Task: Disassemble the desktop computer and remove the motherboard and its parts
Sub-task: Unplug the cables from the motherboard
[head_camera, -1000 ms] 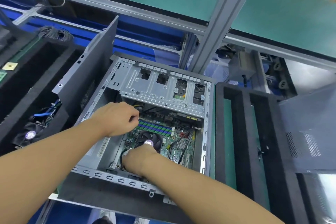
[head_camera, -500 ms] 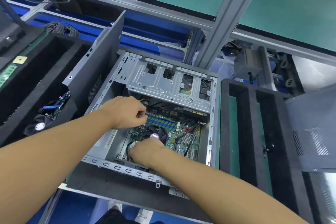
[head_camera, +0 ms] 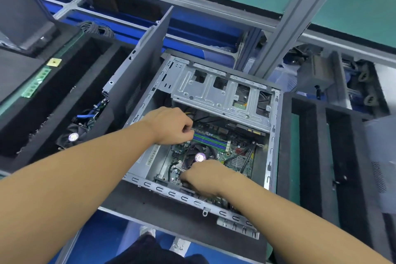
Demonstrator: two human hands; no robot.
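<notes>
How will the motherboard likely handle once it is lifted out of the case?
Probably stiff yet fragile: the motherboard is a green board crowded with small parts. Likely heavier toward the cooler fan mounted on it. Black cables cross it, so it may snag.

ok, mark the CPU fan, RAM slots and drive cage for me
CPU fan (head_camera: 199,157): head view, on its round hub sticker.
RAM slots (head_camera: 210,141): head view, middle of the green and blue rows.
drive cage (head_camera: 205,94): head view, bare metal of its top plate.
</notes>
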